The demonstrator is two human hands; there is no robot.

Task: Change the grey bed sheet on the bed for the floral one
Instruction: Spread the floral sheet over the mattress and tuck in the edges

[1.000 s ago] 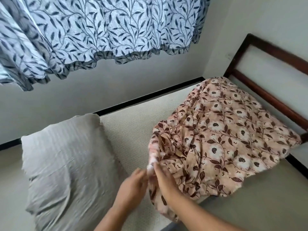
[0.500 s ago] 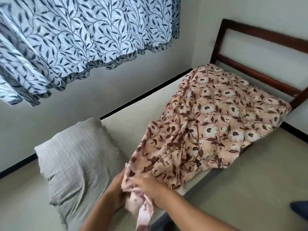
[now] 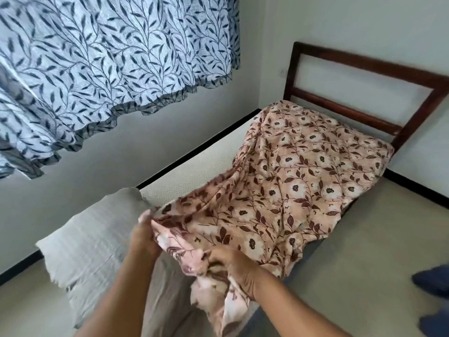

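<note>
Fingers [image 3: 215, 255] of the right hand [image 3: 234, 267] are curled round a bunched edge of the floral bed sheet [image 3: 291, 190], nearest the camera, and a pale, reversed flap of the cloth is left hanging below the grip. Just to the left, the same edge is pinched by the left hand [image 3: 143, 237], whose fingers [image 3: 145, 221] are closed over the hem with the back of the hand turned to the camera. Between the two hands the hem is held raised off the bed and slightly slack.

Beside the left hand, a grey pillow [image 3: 92, 251] is laid at the near left of the mattress [image 3: 194, 171], crumpled, with its far corner just beside the sheet's gathered edge. From the hands, the floral bed sheet is stretched away to the right and up the bed, wrinkled, its peach ground printed with brown leaves and pale flowers. Its far end is heaped against the dark wooden headboard [image 3: 364, 64], and its right side is draped over the bed's edge towards the floor [image 3: 364, 276]. A strip of cream, dotted mattress is left uncovered between the sheet and the wall [image 3: 170, 130]. A dark blue shape [image 3: 435, 283] is cut off at the right edge; what it is cannot be told. Farthest off, a blue leaf-patterned curtain [image 3: 109, 57] is hung above the bed on the left.
</note>
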